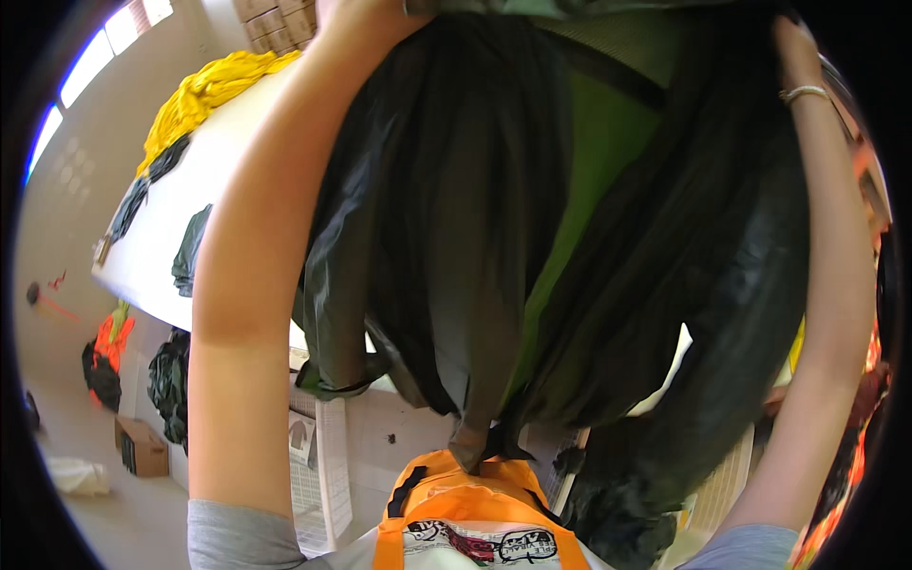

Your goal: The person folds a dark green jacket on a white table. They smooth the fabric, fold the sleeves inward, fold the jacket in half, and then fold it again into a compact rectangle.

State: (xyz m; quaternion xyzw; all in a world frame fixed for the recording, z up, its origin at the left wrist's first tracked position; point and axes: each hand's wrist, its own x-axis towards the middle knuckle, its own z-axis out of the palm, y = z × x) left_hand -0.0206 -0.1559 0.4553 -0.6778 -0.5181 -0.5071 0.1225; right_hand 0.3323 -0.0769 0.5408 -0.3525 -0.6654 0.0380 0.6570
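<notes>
A dark green raincoat (456,209) of thin, slightly shiny cloth hangs spread between my raised arms and fills the middle of the view. Its upper part shows a mesh lining (627,47), and brighter green cloth shows between its folds. My left hand (375,17) grips it at the top left, the fingers cut off by the picture's edge. At the top right my right hand (796,52), with a bracelet at the wrist, holds the other side; its fingertips are hidden by the cloth. The lower folds hang over the orange apron on my front.
To the left stands a white table (237,142) with a heap of yellow cloth (214,90) and dark folded pieces (193,249). Cardboard boxes (280,24) are stacked behind. On the floor sit a carton (142,446) and a white bundle (78,475). White wire baskets (328,465) stand close to me.
</notes>
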